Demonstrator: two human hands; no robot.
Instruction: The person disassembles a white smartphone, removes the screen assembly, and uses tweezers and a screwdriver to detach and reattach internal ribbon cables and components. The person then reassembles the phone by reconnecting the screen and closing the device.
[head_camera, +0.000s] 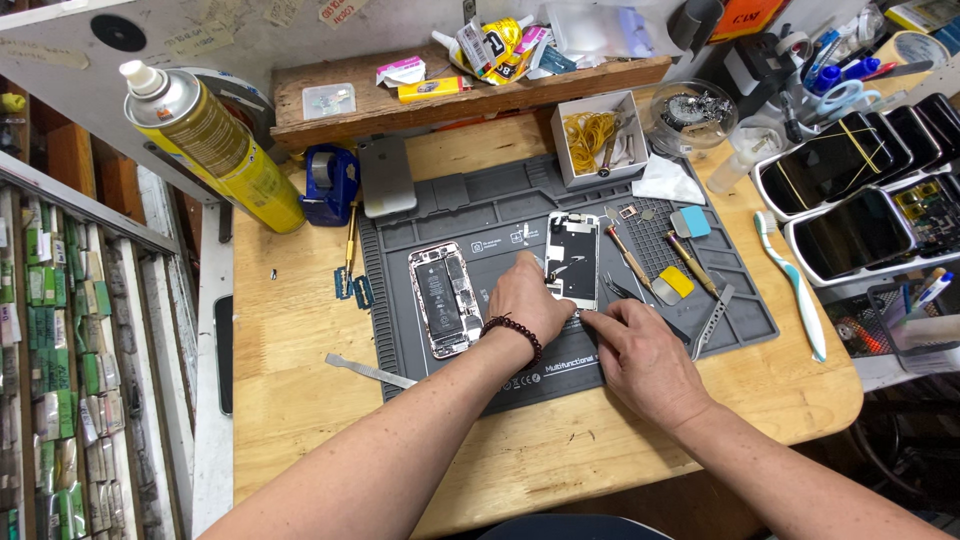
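Observation:
An opened phone body (442, 298) lies on the grey repair mat (500, 215), its battery and boards showing. To its right lies the detached white screen panel (573, 258), inner side up. My left hand (523, 300), with a dark bead bracelet at the wrist, rests between the two, fingertips touching the panel's left lower edge. My right hand (640, 345) sits on the mat just below the panel, fingers pinched near its bottom edge; whether it holds a small tool or part I cannot tell.
Screwdrivers (630, 262), tweezers (628, 292) and plastic picks (690, 222) lie right of the panel. A yellow spray can (215, 145), tape dispenser (330, 183), spare phone (386, 175), box of rubber bands (598, 135), toothbrush (795, 285) and trays of phones (850, 200) surround the mat. A metal spudger (368, 371) lies front left.

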